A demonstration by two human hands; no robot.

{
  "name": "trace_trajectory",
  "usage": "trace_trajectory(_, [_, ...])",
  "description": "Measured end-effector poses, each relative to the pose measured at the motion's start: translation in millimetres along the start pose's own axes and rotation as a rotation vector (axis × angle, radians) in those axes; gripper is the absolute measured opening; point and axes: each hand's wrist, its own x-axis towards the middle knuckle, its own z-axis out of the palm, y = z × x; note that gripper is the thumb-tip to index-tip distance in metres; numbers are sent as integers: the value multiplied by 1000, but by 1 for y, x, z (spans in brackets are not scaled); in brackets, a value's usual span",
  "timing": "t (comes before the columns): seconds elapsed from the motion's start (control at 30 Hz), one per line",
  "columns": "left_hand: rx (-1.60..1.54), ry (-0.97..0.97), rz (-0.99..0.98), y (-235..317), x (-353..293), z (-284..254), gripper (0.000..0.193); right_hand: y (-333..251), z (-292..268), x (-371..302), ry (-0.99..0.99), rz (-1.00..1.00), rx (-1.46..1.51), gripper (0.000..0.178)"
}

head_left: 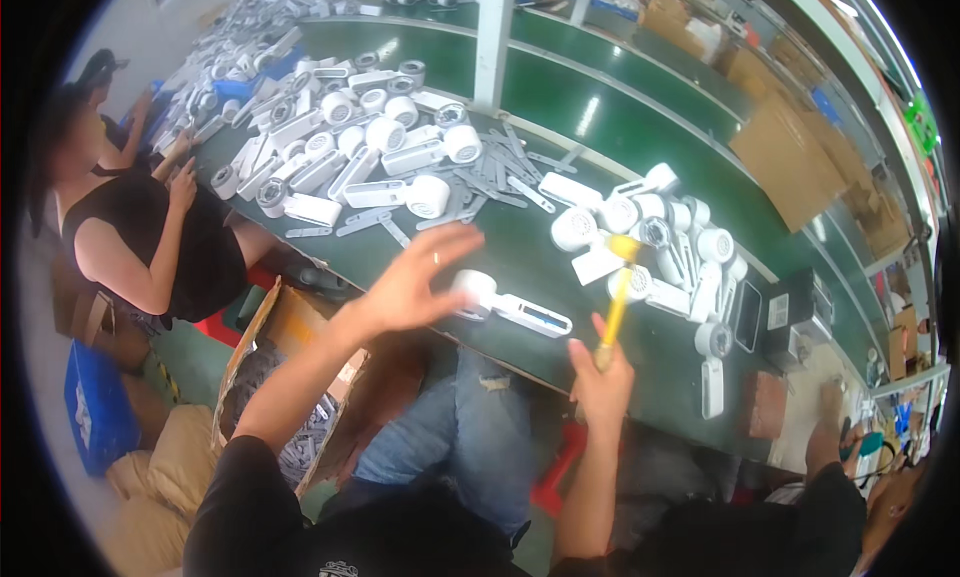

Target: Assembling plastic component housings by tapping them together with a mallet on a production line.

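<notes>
Two bare hands work over one green table (655, 355). One yellow hammer (618, 302) is gripped in the right hand (604, 385), the fingers wrapped around the handle and the head raised toward the fans on the right. The left hand (410, 282) is open, its fingers spread and empty, with the thumb just beside the round head of one white fan (535, 316); whether they touch, I cannot tell. That single fan lies flat near the table's front edge, between the two hands, its handle pointing to the right.

Two heaps of similar fans flank it: a large left heap (385, 134), too many to count, and a smaller right heap (575, 229) of a dozen or more. One fan (712, 385) lies at the near end of the right heap. Dozens of grey strips (490, 167) lie beside the left heap. One open cardboard box (293, 322) of grey pieces stands below the table. Two co-workers (130, 232) sit at the left.
</notes>
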Motion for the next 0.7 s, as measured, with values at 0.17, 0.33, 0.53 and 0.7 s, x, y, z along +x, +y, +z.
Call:
trace_trajectory(0.17, [388,-24,17,-72,96,8,41,7,-4,1,56,31,354,45])
trace_trajectory(0.33, [412,-313,149,-119,132,5,23,5,-1,3,30,45,291,42])
trace_trajectory(0.53, [39,-134,-307,-40,134,-18,25,12,-9,0,46,34,355,37])
trace_trajectory(0.7, [-655,9,-576,62,52,11,22,-23,27,-37,4,-4,428,42])
